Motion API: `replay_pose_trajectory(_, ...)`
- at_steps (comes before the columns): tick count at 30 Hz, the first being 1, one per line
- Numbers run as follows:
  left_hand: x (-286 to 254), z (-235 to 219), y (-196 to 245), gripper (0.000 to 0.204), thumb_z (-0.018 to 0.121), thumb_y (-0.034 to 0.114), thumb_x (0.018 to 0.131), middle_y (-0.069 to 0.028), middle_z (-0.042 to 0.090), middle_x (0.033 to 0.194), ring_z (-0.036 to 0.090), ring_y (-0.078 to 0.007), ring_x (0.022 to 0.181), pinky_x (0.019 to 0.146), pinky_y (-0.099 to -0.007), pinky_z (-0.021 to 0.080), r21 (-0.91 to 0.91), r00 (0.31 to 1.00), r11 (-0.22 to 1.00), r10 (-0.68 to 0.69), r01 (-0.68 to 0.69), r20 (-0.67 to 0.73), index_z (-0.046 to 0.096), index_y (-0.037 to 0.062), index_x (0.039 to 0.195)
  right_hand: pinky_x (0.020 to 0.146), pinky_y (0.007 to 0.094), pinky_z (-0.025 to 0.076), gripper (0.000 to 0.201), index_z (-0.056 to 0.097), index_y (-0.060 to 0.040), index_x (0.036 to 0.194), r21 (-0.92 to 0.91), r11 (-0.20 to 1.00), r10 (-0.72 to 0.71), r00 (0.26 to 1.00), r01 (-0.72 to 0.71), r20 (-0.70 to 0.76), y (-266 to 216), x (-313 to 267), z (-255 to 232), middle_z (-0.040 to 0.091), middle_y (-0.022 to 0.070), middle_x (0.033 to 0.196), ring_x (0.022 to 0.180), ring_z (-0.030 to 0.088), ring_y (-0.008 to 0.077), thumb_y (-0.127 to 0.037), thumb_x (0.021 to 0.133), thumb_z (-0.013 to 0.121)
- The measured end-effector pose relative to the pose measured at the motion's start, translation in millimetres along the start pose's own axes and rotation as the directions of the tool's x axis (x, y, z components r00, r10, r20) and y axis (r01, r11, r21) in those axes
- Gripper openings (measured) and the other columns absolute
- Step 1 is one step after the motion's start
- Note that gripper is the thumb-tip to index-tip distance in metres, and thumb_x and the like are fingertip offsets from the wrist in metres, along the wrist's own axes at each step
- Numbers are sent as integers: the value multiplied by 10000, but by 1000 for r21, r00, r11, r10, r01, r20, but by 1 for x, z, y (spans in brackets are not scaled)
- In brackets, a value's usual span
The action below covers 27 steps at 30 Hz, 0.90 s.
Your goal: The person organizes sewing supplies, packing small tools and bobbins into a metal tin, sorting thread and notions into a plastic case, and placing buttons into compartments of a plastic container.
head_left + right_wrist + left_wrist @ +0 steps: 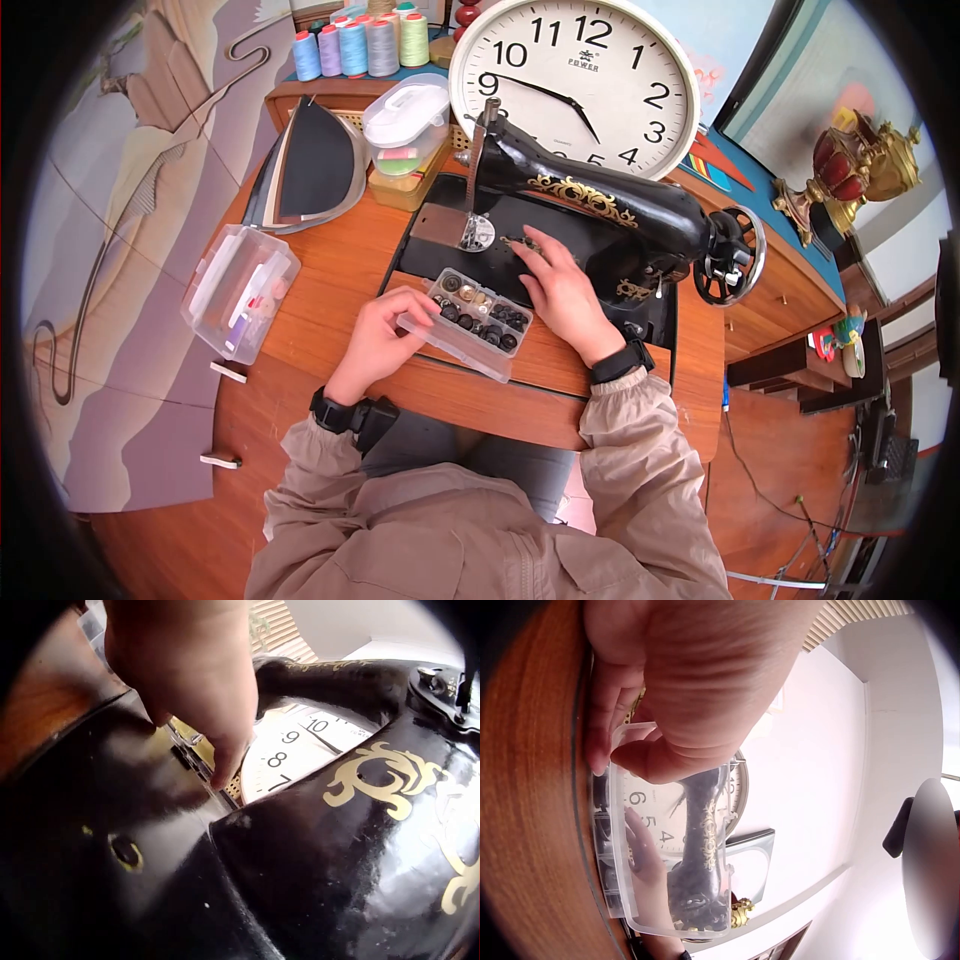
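Pinching the clear lid [455, 343], left hand [383, 335]; right hand [560, 290] reaches flat.

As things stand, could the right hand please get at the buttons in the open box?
Probably yes: the right hand rests on the sewing machine just beside the box, whose lid the left hand holds open.

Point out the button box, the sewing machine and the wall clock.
button box [480, 310], head view, on its divided tray of dark buttons.
sewing machine [600, 205], head view, on the black arm with gold ornament.
wall clock [575, 70], head view, on the white dial near the hands.
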<state>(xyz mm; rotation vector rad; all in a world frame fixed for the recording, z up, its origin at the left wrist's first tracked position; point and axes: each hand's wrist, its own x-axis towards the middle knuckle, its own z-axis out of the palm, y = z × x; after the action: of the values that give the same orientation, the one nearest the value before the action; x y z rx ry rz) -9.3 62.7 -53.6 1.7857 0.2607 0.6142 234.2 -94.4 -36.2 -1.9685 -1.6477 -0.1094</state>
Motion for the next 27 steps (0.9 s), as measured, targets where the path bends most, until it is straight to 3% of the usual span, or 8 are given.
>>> replay_pose_trajectory(5, 0, 1, 2, 117, 638, -99, 799, -86, 680, 1047, 637, -168, 992, 859, -279, 490, -12, 1000, 1000, 18, -18, 3, 602, 13, 805, 1125, 445, 426, 484, 505, -31, 1418, -46, 995, -87, 996, 86, -25, 4, 6, 14, 473, 192, 1495, 1405, 433, 364, -142, 961, 617)
replay_pose_trajectory(9, 0, 2, 0, 116, 640, -97, 801, -88, 681, 1044, 637, -169, 997, 861, -280, 491, -12, 1000, 1000, 14, -14, 6, 604, 12, 809, 1085, 441, 459, 439, 539, -1, 1368, -122, 984, -131, 991, 126, -37, 10, 5, 20, 516, 199, 1444, 1346, 492, 370, -149, 962, 613)
replay_pose_trajectory(11, 0, 0, -2, 115, 641, -96, 802, -87, 682, 1044, 638, -170, 995, 861, -280, 491, -16, 1000, 1000, 17, -17, -2, 605, 12, 812, 1037, 436, 491, 368, 592, 19, 1291, 75, 997, -24, 999, 20, 48, 3, 5, 10, 574, 198, 1362, 1263, 555, 376, -127, 953, 614)
replay_pose_trajectory(15, 0, 0, -1, 117, 648, -94, 802, -83, 687, 1049, 643, -171, 984, 850, -281, 496, 4, 999, 999, 36, -36, 0, 605, 14, 814, 1000, 433, 509, 285, 644, 14, 1206, 89, 996, -26, 998, 20, 64, 2, 6, 5, 611, 184, 1294, 1194, 593, 381, -97, 946, 606)
replay_pose_trajectory(17, 0, 0, -1, 117, 649, -94, 802, -82, 689, 1051, 645, -171, 980, 845, -281, 498, 4, 999, 999, 34, -34, 3, 604, 14, 815, 1026, 418, 503, 308, 664, -5, 1203, 86, 986, -140, 989, 143, -36, -2, 7, 3, 623, 170, 1310, 1234, 579, 370, -36, 902, 607)
replay_pose_trajectory(20, 0, 0, -1, 114, 648, -89, 807, -82, 689, 1055, 645, -167, 978, 836, -280, 500, 10, 999, 999, 41, -41, -1, 606, 17, 819, 1055, 400, 493, 394, 663, -27, 1236, 22, 961, -276, 960, 275, 53, 1, 7, 6, 607, 162, 1366, 1284, 556, 356, 18, 849, 604)
replay_pose_trajectory(24, 0, -1, -1, 113, 659, -82, 814, -84, 692, 1046, 647, -169, 984, 851, -292, 501, -24, 1000, 1000, 10, -10, -10, 615, 22, 815, 1061, 394, 497, 424, 680, -28, 1220, 49, 970, -241, 968, 238, 64, 6, 7, 9, 625, 160, 1355, 1280, 569, 354, 34, 806, 610)
replay_pose_trajectory(27, -1, -1, 0, 116, 671, -79, 815, -85, 694, 1036, 651, -179, 994, 871, -305, 501, -15, 1000, 1000, -2, 2, -8, 621, 26, 808, 1011, 398, 530, 328, 717, -15, 1135, 102, 976, -194, 981, 191, 13, 8, 6, 2, 687, 162, 1243, 1196, 631, 348, 12, 821, 631)
